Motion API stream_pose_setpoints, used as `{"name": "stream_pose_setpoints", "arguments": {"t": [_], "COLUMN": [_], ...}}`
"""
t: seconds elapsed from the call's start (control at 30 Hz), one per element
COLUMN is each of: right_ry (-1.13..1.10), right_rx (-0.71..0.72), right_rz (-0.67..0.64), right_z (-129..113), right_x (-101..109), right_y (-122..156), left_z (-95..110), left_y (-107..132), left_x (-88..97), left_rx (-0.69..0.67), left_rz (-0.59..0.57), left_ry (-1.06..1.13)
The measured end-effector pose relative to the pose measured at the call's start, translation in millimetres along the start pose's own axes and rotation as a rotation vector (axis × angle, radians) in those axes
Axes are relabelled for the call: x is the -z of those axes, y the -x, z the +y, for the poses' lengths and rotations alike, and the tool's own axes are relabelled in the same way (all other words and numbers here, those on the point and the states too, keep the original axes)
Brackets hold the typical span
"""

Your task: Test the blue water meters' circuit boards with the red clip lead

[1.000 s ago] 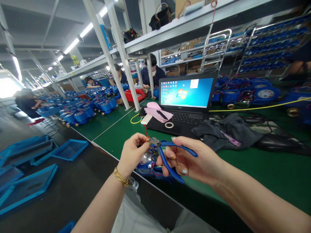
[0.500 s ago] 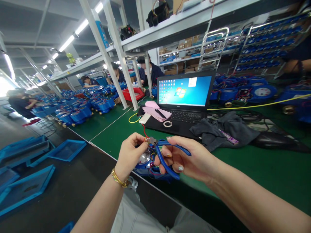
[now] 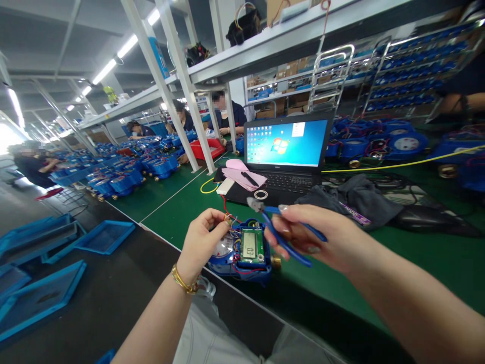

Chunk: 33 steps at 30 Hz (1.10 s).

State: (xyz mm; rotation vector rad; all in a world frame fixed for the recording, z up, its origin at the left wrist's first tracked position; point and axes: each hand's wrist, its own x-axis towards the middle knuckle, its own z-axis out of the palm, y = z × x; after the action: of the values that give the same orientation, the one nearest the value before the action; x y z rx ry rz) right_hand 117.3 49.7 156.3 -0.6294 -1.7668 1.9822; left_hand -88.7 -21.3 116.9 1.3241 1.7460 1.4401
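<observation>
My left hand [image 3: 206,237] pinches thin coloured wires [image 3: 230,218] between thumb and fingers, just above the left part of a blue water meter [image 3: 242,275]. In my right hand [image 3: 306,227] is a pair of blue-handled cutting pliers [image 3: 288,241], their metal jaws up and to the left, apart from the wires. The meter lies near the bench's front edge, its housing uncovered. A green circuit board with a small grey display [image 3: 249,244] shows inside, beside a round clear dial [image 3: 223,246]. A brass fitting [image 3: 276,262] sticks out at its right.
Behind the meter stands a laptop [image 3: 284,151] with pink cloth [image 3: 242,175], a pen and a white ring [image 3: 260,195] on it. A dark cloth [image 3: 348,202] lies to the right. Blue trays [image 3: 106,235] sit at lower left. Several people work farther back among many blue meters [image 3: 125,172].
My right hand has moved right with the pliers, drawing their jaws away from the wires. The meter's display and brass fitting now show. My left hand keeps its pinch, almost unmoved.
</observation>
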Motion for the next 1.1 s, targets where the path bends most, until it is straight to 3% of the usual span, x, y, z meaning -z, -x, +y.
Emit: {"name": "stream_pose_setpoints", "arguments": {"t": [0.07,0.17,0.27,0.43,0.53,0.63,0.7,0.8,0.97,1.1], "right_ry": [0.522,1.279,1.542,1.582,1.58,1.504,1.457,1.405,1.202,0.855], "right_rx": [0.023,-0.221,-0.487,-0.567,-0.444,-0.309,-0.301,-0.377,-0.439,-0.372], "right_rz": [0.105,0.249,0.267,0.333,0.319,0.212,0.189,0.262,0.349,0.282], "right_z": [-8,-8,4,18,19,25,34,52,74,70], "right_x": [20,53,83,106,94,76,70,73,83,85], "right_y": [5,5,-2,-10,-17,-30,-38,-45,-50,-49], "left_z": [2,3,2,-2,0,4,6,6,2,-1], "left_y": [1,1,-1,-4,-6,-7,-8,-7,-3,3], "left_x": [0.8,2.0,3.4,6.4,9.1,13.5,16.6,18.7,13.6,9.0], "left_rx": [0.012,0.015,0.003,-0.089,-0.165,-0.216,-0.239,-0.314,-0.396,-0.408], "left_rz": [-0.028,-0.067,-0.112,-0.124,-0.154,-0.219,-0.265,-0.313,-0.241,-0.166], "left_ry": [0.019,0.032,0.01,-0.104,-0.208,-0.295,-0.345,-0.457,-0.585,-0.586]}}
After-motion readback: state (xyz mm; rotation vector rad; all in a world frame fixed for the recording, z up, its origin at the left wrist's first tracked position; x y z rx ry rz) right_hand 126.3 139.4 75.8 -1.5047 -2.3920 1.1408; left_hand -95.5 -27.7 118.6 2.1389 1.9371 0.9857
